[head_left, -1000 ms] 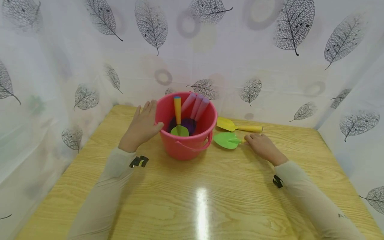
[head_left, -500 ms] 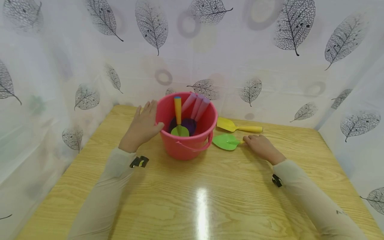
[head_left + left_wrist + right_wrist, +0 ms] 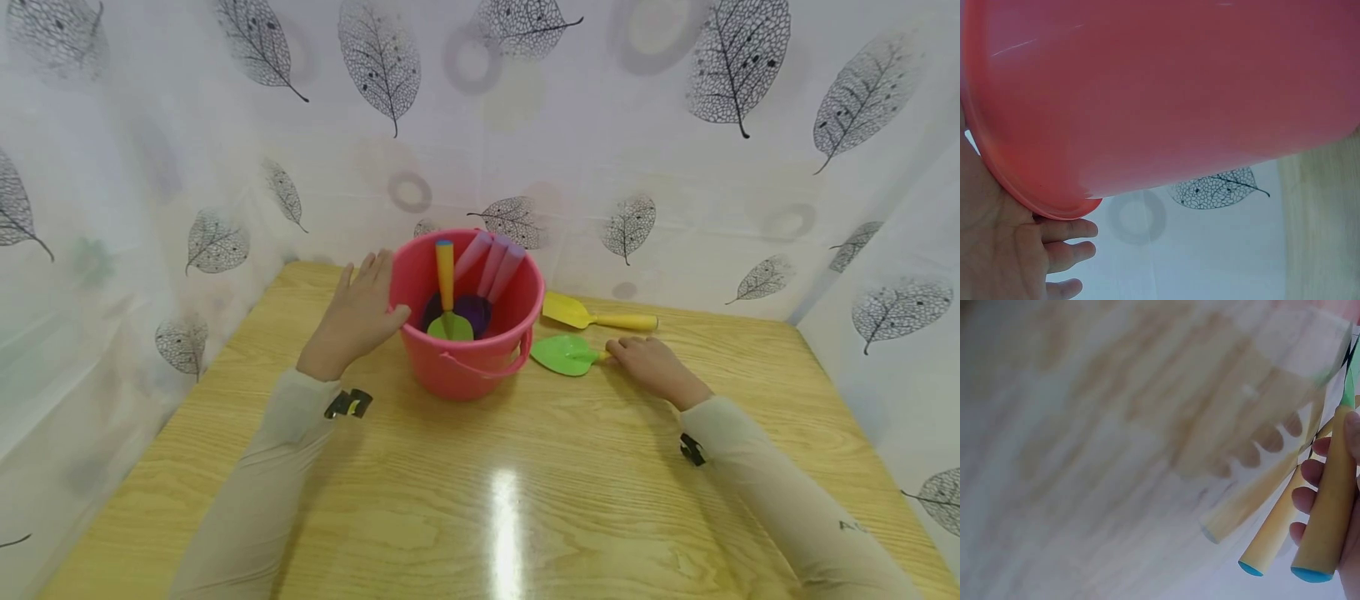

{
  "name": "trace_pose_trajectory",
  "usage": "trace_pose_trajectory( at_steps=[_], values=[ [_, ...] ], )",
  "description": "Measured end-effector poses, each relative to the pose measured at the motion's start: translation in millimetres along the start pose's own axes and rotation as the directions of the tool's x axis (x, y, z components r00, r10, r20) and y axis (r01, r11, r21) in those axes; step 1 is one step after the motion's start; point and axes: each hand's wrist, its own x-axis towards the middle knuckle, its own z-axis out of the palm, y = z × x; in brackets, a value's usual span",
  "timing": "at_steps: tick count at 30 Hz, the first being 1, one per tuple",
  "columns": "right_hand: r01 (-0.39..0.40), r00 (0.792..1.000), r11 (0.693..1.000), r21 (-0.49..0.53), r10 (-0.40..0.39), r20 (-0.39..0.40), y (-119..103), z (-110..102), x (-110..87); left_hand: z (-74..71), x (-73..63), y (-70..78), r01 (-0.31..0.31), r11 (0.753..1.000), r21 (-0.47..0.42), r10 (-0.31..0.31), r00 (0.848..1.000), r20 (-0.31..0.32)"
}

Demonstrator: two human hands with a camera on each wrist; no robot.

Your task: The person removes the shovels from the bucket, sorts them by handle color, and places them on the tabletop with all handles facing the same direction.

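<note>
My left hand (image 3: 352,321) rests against the left rim of a pink bucket (image 3: 465,375), its fingers straight. In the left wrist view the palm and fingers (image 3: 1063,256) lie along the bucket's rim. My right hand (image 3: 656,367) grips the yellow handle (image 3: 1329,500) of a trowel with a green blade (image 3: 566,356), low over the table just right of the bucket. Behind it lies an all-yellow trowel (image 3: 600,317). Inside the bucket stand a green-bladed trowel with a yellow handle (image 3: 445,275) and several tools with pale purple handles (image 3: 491,267), their dark purple ends low down.
The wooden table (image 3: 420,483) ends at the back against a white curtain (image 3: 570,158) printed with leaves, which also hangs at both sides. The bucket's pink handle (image 3: 517,362) hangs down on its front right side.
My right hand has shifted slightly left, and the green blade has moved a little left and toward me. The left hand and the bucket have stayed in place.
</note>
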Motion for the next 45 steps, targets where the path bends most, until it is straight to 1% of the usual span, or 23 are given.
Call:
trace_pose_trajectory(
  at_steps=[4,12,16,25,28,33,40,45],
  values=[
    [0.008,1.000,1.000,0.006,-0.008,0.011,1,1,0.7,-0.2,0.0,-0.5,0.002,1.000,-0.007,-0.002,1.000,0.001],
    [0.031,0.999,0.999,-0.015,-0.031,0.029,1,1,1.3,-0.9,0.3,-0.4,0.005,1.000,-0.017,-0.005,1.000,-0.002],
    [0.030,0.999,0.999,-0.018,-0.029,0.044,1,0,1.6,-1.2,1.1,-0.6,0.007,1.000,-0.017,-0.007,1.000,0.002],
    [0.028,1.000,0.999,-0.024,-0.028,0.013,1,-3,3.6,-3.4,2.4,-1.2,0.006,1.000,-0.016,-0.006,1.000,0.005],
    [0.022,1.000,1.000,-0.017,-0.022,0.009,1,0,1.7,-2.7,1.8,-1.0,0.011,1.000,-0.018,-0.010,1.000,0.010],
    [0.034,0.999,0.999,-0.011,-0.034,-0.009,0,3,-4.1,0.2,-0.1,-0.7,0.007,1.000,-0.017,-0.006,1.000,0.009],
    [0.040,0.999,0.999,-0.005,-0.040,0.019,-1,2,-8.5,0.9,-0.8,-1.0,-0.005,1.000,-0.012,0.005,1.000,-0.003],
    [0.061,0.998,0.998,-0.008,-0.061,0.008,0,0,-10.3,-0.4,-0.8,-1.2,-0.008,1.000,-0.007,0.008,1.000,-0.009]
  ],
)
